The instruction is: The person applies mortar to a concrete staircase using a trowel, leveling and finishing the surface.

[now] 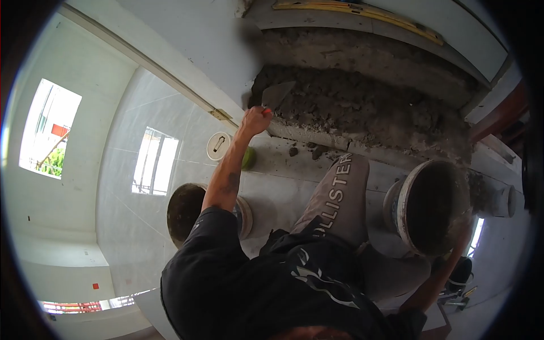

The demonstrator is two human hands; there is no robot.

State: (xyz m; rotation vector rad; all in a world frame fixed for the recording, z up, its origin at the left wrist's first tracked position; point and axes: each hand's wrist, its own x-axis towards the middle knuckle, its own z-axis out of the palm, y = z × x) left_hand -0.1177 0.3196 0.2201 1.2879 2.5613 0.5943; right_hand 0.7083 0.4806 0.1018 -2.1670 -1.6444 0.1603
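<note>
My left hand point(256, 120) is closed round the orange handle of a trowel point(277, 94). The grey blade points away over a bed of dark wet mortar point(351, 96), at its left end beside the wall. On the right, my right forearm point(453, 258) reaches up along the far side of a large bucket point(403, 211). That bucket has a mortar-crusted rim and a dark inside, tilted towards me. My right hand is at its right edge, but its fingers are hidden or too dim to make out.
Another bucket point(245, 218) stands by my left arm. Past the forearm lie a round white lid point(219, 145) and a green round object point(247, 158). Mortar crumbs point(317, 152) dot the tiles below the step edge. A yellow spirit level point(362, 18) lies at the back.
</note>
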